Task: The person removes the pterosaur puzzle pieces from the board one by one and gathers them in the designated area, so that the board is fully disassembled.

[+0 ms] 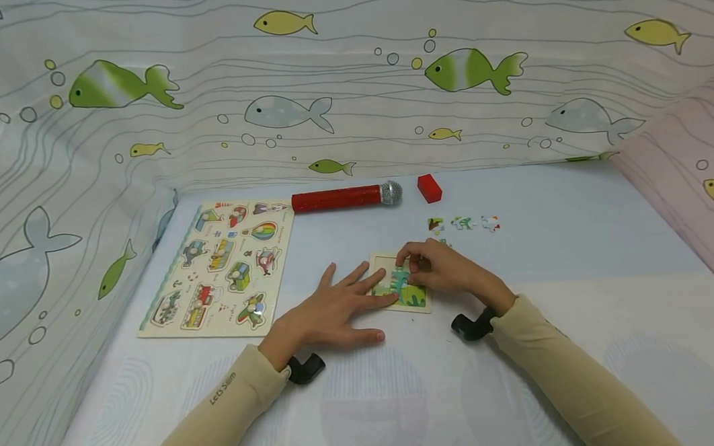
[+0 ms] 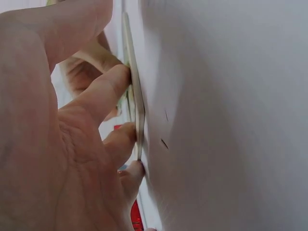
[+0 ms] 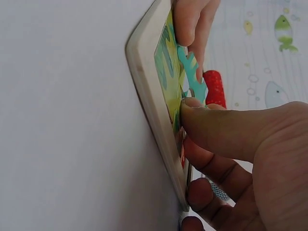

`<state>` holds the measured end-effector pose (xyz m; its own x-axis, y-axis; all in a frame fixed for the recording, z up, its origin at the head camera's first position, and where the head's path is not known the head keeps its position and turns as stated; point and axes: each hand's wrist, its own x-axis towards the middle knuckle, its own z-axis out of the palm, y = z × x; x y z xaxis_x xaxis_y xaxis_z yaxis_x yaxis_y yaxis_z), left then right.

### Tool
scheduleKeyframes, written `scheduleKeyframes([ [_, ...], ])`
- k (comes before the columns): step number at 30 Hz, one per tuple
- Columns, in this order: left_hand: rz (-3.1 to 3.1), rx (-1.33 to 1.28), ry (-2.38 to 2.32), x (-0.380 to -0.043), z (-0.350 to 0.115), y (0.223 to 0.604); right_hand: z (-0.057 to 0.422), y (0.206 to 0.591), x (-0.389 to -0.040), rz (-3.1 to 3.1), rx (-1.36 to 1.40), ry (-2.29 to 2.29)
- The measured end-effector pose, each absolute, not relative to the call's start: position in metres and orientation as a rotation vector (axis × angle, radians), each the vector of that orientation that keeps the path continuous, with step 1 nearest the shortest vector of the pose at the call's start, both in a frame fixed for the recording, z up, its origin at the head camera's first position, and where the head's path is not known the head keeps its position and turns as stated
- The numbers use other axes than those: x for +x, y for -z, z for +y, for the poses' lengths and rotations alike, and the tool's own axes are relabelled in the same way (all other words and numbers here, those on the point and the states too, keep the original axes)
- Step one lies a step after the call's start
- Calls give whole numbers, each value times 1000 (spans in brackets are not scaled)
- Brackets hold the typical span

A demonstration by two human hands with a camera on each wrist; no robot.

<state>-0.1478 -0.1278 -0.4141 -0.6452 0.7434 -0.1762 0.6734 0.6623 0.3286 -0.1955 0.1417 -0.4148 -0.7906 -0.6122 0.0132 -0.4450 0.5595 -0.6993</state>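
Note:
A small wooden jigsaw board (image 1: pixel 421 309) with a green and teal picture lies in front of me. My left hand (image 1: pixel 331 313) is spread flat, its fingertips over the board's left part and edge. My right hand (image 1: pixel 450 269) bends over the right side and pinches a teal puzzle piece (image 3: pixel 201 86) between thumb and fingers. In the right wrist view that piece stands tilted up from the picture, one end close to the board. Some of the picture is hidden under the fingers.
Several loose puzzle pieces (image 1: pixel 463 223) lie beyond my right hand, one partly hidden by it. A red block (image 1: pixel 430 188) and a red microphone (image 1: pixel 340 198) lie at the back. To the left is a large vehicle puzzle board (image 1: pixel 222 277). Fish-print cloth walls (image 1: pixel 361 68) surround the table.

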Motion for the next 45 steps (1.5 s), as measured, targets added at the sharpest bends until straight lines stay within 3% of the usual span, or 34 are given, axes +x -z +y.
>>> scheduleKeyframes([
  [18, 2583, 1118, -349, -144, -126, 414, 141, 425, -193, 2578, -908, 1162],
  [31, 2583, 1114, -373, -145, -126, 414, 147, 426, -194, 2496, -776, 1362],
  [45, 2601, 1123, -389, -144, -127, 418, 197, 416, -201, 2573, -613, 1413],
])
